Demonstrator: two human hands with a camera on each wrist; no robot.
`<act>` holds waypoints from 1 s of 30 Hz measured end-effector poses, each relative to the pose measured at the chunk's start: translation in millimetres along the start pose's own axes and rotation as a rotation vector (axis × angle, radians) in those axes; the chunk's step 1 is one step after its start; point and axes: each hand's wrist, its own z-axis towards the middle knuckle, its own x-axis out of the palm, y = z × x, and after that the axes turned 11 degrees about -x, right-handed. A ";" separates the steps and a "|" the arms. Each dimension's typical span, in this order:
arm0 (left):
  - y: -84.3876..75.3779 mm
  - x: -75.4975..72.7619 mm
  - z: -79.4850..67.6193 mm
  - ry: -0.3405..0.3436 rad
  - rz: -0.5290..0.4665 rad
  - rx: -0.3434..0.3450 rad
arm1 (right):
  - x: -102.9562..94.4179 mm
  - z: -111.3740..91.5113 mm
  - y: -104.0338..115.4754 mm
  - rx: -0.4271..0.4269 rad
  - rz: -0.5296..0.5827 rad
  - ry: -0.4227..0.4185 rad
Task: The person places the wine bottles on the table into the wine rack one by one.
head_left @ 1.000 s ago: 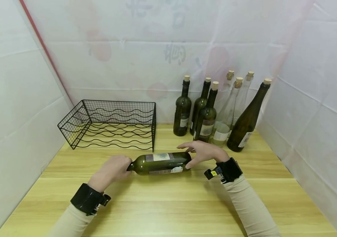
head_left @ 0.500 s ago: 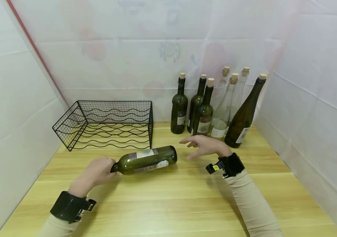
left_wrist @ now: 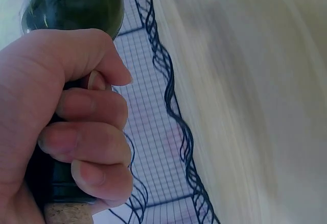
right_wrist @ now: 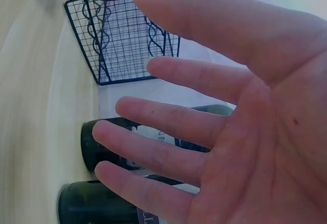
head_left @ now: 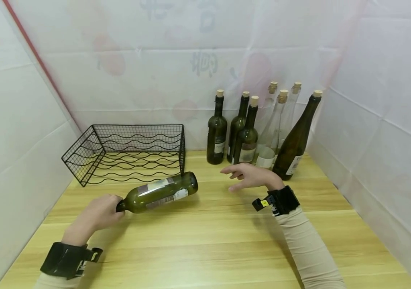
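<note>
Left hand [head_left: 100,212]: clamped round a green bottle [head_left: 157,194] by the neck, base sticking out rightward, near the wire rack [head_left: 137,133] beyond. Right hand [head_left: 251,176]: spread loose, holding nothing. Gripped at one end only, so might droop or clang the rack if swung carelessly.

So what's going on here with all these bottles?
Someone's left hand is gripping a green bottle by its neck. The bottle is tipped over sideways, in front of a black wire rack, not in it. The right hand is open and touches nothing. Seven more bottles, all with corks in, stand on the table near the back wall, to the right of the rack.
</note>
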 end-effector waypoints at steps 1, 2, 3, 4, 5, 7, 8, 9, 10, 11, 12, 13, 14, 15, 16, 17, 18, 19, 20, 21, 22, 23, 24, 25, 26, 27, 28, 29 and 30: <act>2.7 -0.6 -0.4 -0.005 0.002 -0.006 | 0.1 -0.3 -0.6 0.006 0.002 -0.001; 5.2 -1.3 -0.7 -0.011 0.001 -0.010 | 0.2 -0.9 -1.1 0.011 0.004 -0.003; 7.6 -2.0 -1.1 -0.016 0.003 -0.013 | 0.4 -1.7 -2.0 0.015 0.006 -0.003; 9.9 -2.6 -1.5 -0.019 0.005 -0.014 | 0.9 -2.1 -3.7 0.015 0.004 -0.003; 11.8 -3.3 -2.3 -0.024 0.008 -0.015 | 1.5 -2.3 -5.4 0.013 0.001 -0.002; 15.6 -4.4 -4.4 -0.024 0.014 -0.015 | 2.9 -2.4 -7.5 0.015 0.002 -0.001; 17.1 -5.0 -5.6 -0.025 0.015 -0.016 | 3.3 -2.2 -7.2 0.013 -0.003 0.001; 18.6 -5.5 -6.7 -0.027 0.019 -0.017 | 3.9 -1.6 -7.1 0.014 -0.011 0.004; 20.2 -5.8 -7.9 -0.028 0.021 -0.018 | 4.3 -1.1 -6.4 0.019 -0.018 0.009; 21.4 -6.2 -9.2 -0.030 0.024 -0.024 | 4.8 -0.6 -5.4 0.026 -0.028 0.012; 23.2 -6.4 -10.0 -0.033 0.023 -0.023 | 4.9 -0.2 -3.9 0.037 -0.040 0.015; 24.6 -6.6 -10.9 -0.035 0.022 -0.026 | 5.0 0.1 -2.4 0.044 -0.058 0.022; 25.9 -7.1 -11.8 -0.039 0.022 -0.028 | 5.0 0.5 -1.4 0.052 -0.074 0.028; 27.4 -7.3 -12.7 -0.039 0.019 -0.032 | 5.3 0.9 -1.1 0.059 -0.088 0.035; 29.0 -7.5 -13.7 -0.036 0.016 -0.037 | 5.5 1.3 -0.6 0.060 -0.105 0.043; 30.5 -7.9 -14.7 -0.034 0.013 -0.044 | 5.9 1.8 -0.5 0.059 -0.121 0.051; 31.9 -8.2 -15.5 -0.032 0.010 -0.048 | 5.9 2.2 -0.1 0.059 -0.126 0.059; 32.9 -8.8 -16.2 -0.027 0.009 -0.058 | 6.1 2.6 0.3 0.056 -0.134 0.067; 34.1 -9.4 -16.6 -0.025 0.008 -0.063 | 6.3 2.9 0.6 0.055 -0.137 0.074; 35.1 -10.1 -16.9 -0.021 0.005 -0.069 | 6.4 3.1 0.9 0.052 -0.140 0.079; 36.2 -11.0 -16.7 -0.022 0.006 -0.067 | 6.4 3.2 1.3 0.052 -0.139 0.083; 37.0 -11.8 -16.4 -0.020 0.006 -0.070 | 6.4 3.2 1.7 0.054 -0.135 0.085; 37.9 -12.6 -15.8 -0.020 0.007 -0.073 | 6.2 3.1 1.8 0.058 -0.127 0.085; 38.6 -13.4 -15.1 -0.020 0.008 -0.074 | 6.1 3.0 2.6 0.057 -0.129 0.087; 39.5 -13.9 -14.2 -0.019 0.006 -0.077 | 5.9 3.0 2.8 0.058 -0.129 0.088; 40.4 -14.3 -13.4 -0.017 0.005 -0.080 | 5.6 3.0 2.7 0.053 -0.135 0.089; 41.8 -14.6 -12.3 -0.017 0.005 -0.081 | 5.5 3.1 2.5 0.054 -0.126 0.089; 43.1 -14.8 -11.3 -0.014 0.005 -0.089 | 5.4 3.2 2.3 0.054 -0.124 0.089; 44.4 -15.0 -10.2 -0.016 0.005 -0.090 | 5.3 3.4 2.0 0.054 -0.116 0.090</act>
